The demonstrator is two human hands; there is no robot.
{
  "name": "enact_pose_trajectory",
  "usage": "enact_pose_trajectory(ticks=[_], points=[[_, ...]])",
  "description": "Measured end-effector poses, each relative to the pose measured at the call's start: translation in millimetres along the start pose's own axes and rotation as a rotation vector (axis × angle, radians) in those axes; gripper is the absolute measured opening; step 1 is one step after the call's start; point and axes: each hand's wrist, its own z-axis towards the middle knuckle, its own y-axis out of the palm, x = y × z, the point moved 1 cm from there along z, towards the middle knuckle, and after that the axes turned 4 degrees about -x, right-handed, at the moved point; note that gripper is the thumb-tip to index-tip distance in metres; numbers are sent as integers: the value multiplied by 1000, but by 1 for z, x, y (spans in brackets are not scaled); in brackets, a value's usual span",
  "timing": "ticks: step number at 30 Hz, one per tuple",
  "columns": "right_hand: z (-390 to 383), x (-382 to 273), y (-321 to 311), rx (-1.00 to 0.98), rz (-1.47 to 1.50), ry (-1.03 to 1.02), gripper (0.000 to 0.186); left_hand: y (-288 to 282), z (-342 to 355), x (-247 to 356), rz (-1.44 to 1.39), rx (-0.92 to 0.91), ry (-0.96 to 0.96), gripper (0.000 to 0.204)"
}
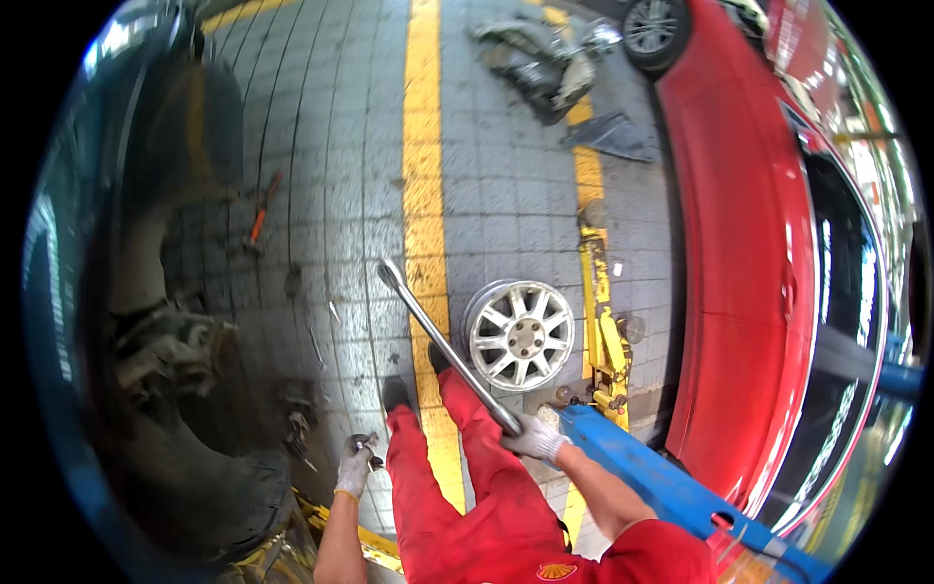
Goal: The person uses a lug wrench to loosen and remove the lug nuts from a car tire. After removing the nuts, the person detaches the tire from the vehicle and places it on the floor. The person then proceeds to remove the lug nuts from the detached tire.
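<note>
My right hand point(535, 438), in a white glove, is closed around the lower end of a long steel wrench point(443, 341). The wrench slants up and left across my right leg, its rounded head above the yellow floor line. My left hand point(353, 469), also gloved, hangs beside my left leg. Its fingers are closed on a small dark metal piece point(368, 446), too small to name exactly. A silver alloy wheel rim point(525, 338) without a tyre lies on the floor beyond my right hand, just right of the wrench.
Along the right stands a red car point(739, 292), beside a yellow lift arm point(605, 336) and a blue beam point(642, 467). An exposed wheel hub point(199, 350) is in shadow at left. An orange-handled tool point(261, 216) and car parts point(545, 68) lie on the tiles.
</note>
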Motion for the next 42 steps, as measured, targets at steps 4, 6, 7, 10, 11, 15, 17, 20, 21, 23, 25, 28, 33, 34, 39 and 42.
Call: enact_pose_trajectory(ticks=[4,6,7,10,11,15,17,20,21,23,25,28,33,34,39,42], points=[[-90,-60,-34,487,17,-46,65,33,-47,103,289,-117,212,41],[-105,-59,-21,750,114,-133,61,73,-91,171,466,-145,293,60],[-113,-46,-9,817,224,-196,60,99,-131,209,589,-140,485,58],[-225,-53,38,636,486,-139,52,136,-205,251,738,-224,802,58],[-249,-49,62,592,588,-156,50,146,-233,259,684,-351,687,57],[-326,2,152,537,801,-325,57,190,-363,263,628,-748,662,46],[-359,18,188,477,866,-409,60,207,-374,239,720,-875,1473,58],[-376,71,240,495,887,-517,72,228,-437,212,913,-1014,1055,57],[-397,78,256,471,961,-489,75,237,-450,191,916,-1038,993,57],[-417,103,280,509,1019,-464,72,248,-481,160,931,-1159,1050,57],[-439,131,307,510,1024,-465,68,264,-493,114,923,-1217,1015,55],[-471,183,359,632,1075,-411,62,305,-512,56,1020,-1393,1278,40],[-525,220,416,766,1074,-258,55,350,-552,-19,1349,-1627,1358,27],[-519,233,423,731,1105,-254,55,351,-529,-38,903,-1514,2231,14],[-570,252,476,731,1175,-239,67,395,-524,-112,1295,-1480,120,37],[-598,222,518,862,1393,-377,65,404,-472,-143,1082,-1536,78,62]])
